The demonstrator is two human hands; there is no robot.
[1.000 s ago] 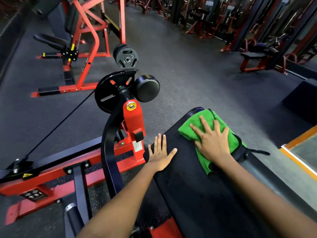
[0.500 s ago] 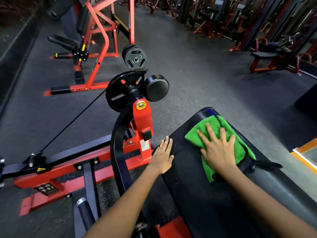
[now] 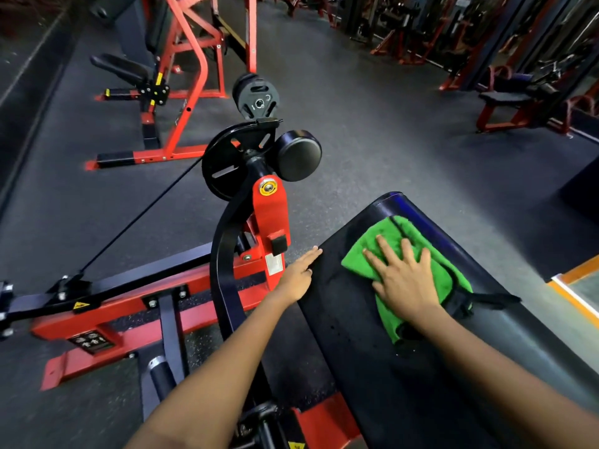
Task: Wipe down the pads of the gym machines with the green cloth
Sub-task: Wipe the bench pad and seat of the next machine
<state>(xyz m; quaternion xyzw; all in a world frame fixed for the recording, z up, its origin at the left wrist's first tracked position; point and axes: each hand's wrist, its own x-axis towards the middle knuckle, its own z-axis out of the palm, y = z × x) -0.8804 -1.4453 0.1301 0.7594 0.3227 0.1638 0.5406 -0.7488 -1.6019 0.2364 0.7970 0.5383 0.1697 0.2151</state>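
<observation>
Place: a gym
Signs: red steel machine frames (image 3: 181, 76), a weight plate (image 3: 257, 97), black rubber floor (image 3: 372, 124), a padded bench (image 3: 505, 98)

Two bare forearms, no sleeves, left hand (image 3: 296, 280) and right hand (image 3: 405, 280) ungloved

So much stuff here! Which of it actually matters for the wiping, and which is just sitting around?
In use:
- folded green microfibre cloth, pressed flat by the right hand
- long black padded bench, left hand at its edge

Just around:
- round black roller pad
- black weight plate
- red steel machine frame
</observation>
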